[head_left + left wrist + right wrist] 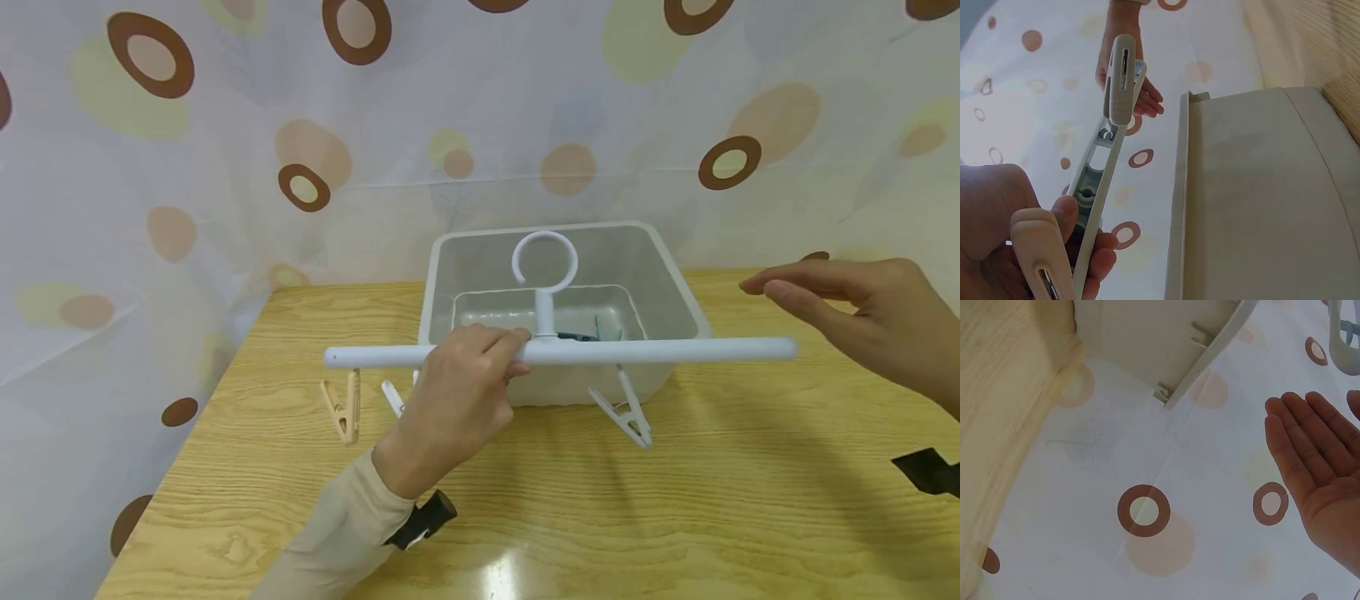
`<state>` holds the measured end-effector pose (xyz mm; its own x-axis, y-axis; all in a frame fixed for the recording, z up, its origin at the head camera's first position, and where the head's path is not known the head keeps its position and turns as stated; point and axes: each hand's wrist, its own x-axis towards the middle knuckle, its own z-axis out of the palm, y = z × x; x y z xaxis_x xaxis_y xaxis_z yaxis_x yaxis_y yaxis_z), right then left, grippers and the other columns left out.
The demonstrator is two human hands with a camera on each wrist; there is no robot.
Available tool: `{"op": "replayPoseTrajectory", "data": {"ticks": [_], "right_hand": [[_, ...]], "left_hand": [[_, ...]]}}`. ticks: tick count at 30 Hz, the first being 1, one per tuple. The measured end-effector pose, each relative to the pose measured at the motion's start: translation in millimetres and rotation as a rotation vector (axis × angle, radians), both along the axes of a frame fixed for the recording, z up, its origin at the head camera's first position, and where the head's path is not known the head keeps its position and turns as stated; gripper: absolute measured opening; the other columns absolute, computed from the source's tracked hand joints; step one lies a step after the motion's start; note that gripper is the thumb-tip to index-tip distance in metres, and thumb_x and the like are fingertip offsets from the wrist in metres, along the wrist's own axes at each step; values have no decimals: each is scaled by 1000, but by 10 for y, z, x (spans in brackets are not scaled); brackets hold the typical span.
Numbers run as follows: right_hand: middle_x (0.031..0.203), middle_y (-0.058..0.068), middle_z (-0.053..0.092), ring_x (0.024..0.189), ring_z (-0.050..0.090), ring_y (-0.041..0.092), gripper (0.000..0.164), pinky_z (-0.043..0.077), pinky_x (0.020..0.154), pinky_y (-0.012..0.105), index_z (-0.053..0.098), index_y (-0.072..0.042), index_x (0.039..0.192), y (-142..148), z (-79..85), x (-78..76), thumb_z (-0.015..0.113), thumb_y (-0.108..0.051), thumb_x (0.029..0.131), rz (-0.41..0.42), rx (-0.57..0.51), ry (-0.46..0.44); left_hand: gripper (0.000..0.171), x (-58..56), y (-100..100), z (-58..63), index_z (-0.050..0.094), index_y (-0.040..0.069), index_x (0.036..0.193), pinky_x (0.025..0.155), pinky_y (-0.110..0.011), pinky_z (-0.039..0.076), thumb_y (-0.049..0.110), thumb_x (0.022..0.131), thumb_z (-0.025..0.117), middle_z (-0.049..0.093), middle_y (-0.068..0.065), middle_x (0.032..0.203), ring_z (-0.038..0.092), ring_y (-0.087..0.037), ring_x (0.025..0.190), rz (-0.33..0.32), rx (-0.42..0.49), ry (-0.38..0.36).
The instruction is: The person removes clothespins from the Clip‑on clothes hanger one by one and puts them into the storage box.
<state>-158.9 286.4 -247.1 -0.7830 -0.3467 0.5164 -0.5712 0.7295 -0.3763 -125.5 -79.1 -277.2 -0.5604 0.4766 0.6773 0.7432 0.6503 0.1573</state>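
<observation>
The left hand (457,392) grips the hanger (600,351), fingers curled round its bar beside the hook (573,262). In the head view, the hanger crosses the near rim of the bin (439,283) on the surface (675,508). 1 tan clip (353,408) and 2 white clips (641,429) hang below. The right hand (877,308), near but apart, has straight fingers pressed together.

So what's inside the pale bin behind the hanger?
Inside the pale bin, a dark object and thin greenish pieces show. The hanger and left hand cover its near part; what lies there can't be seen.
</observation>
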Motion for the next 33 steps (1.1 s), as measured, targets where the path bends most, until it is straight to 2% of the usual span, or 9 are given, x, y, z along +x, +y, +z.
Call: {"op": "replayPoseTrajectory", "data": {"ticks": [8, 13, 17, 20, 24, 26, 29, 31, 33], "right_hand": [[103, -24, 67, 96, 55, -14, 26, 39, 78, 2, 74, -12, 106, -18, -77, 82, 57, 2, 94, 42, 10, 24], [100, -24, 68, 92, 57, -12, 21, 42, 74, 2, 73, -10, 105, 45, -177, 116, 56, -3, 96, 29, -11, 7], [102, -27, 66, 93, 57, -13, 20, 41, 75, 2, 73, -6, 105, 85, -255, 170, 58, 2, 93, 37, -25, 29], [103, -34, 61, 92, 53, -20, 24, 40, 71, 2, 74, -6, 104, 102, -278, 222, 61, 7, 89, 6, -18, 67], [97, -44, 51, 87, 46, -28, 16, 36, 59, 3, 74, -3, 100, 115, -319, 305, 64, 2, 89, -95, -17, 87], [95, -45, 50, 85, 45, -29, 14, 36, 60, 1, 73, 1, 100, 110, -361, 351, 64, 0, 89, -115, -12, 81], [93, -43, 52, 83, 48, -28, 14, 38, 63, 0, 72, 4, 100, 74, -434, 426, 63, 1, 90, -113, -17, 57], [94, -37, 57, 81, 52, -25, 15, 41, 66, 0, 73, 2, 101, 34, -475, 476, 63, 3, 89, -87, -15, 42], [92, -31, 62, 81, 55, -22, 17, 43, 64, 1, 73, -3, 100, -21, -502, 528, 62, 4, 89, -69, -17, 26]], "left_hand": [[24, -13, 29, 6, 70, -4, 102, 76, -32, 53, -5, 78, 73, 71, -8, 89, 66, -22, 81, -11, 5, -3], [24, -11, 30, 10, 70, -4, 102, 76, -31, 53, -5, 77, 74, 71, -8, 90, 66, -22, 82, -7, 4, -1], [25, -13, 29, 11, 70, -4, 102, 75, -31, 53, -4, 77, 74, 71, -9, 90, 66, -22, 82, -5, -3, -5], [25, -17, 31, 12, 70, -4, 102, 75, -31, 53, -4, 77, 74, 71, -9, 90, 66, -22, 81, -1, -7, -10], [25, -23, 34, 18, 70, -4, 102, 75, -31, 53, -4, 77, 74, 71, -9, 91, 66, -22, 81, 2, -7, -12], [25, -26, 35, 21, 70, -4, 102, 74, -31, 53, -4, 77, 74, 71, -9, 91, 66, -22, 81, 4, -7, -14], [26, -28, 35, 26, 70, -3, 103, 75, -31, 53, -5, 77, 74, 71, -9, 92, 66, -22, 82, 8, -8, -18], [26, -30, 36, 29, 70, -3, 103, 75, -31, 53, -5, 77, 74, 71, -9, 92, 66, -22, 82, 11, -9, -21], [26, -31, 39, 31, 70, -3, 104, 76, -31, 53, -4, 78, 74, 71, -9, 92, 66, -23, 82, 13, -12, -21]]}}
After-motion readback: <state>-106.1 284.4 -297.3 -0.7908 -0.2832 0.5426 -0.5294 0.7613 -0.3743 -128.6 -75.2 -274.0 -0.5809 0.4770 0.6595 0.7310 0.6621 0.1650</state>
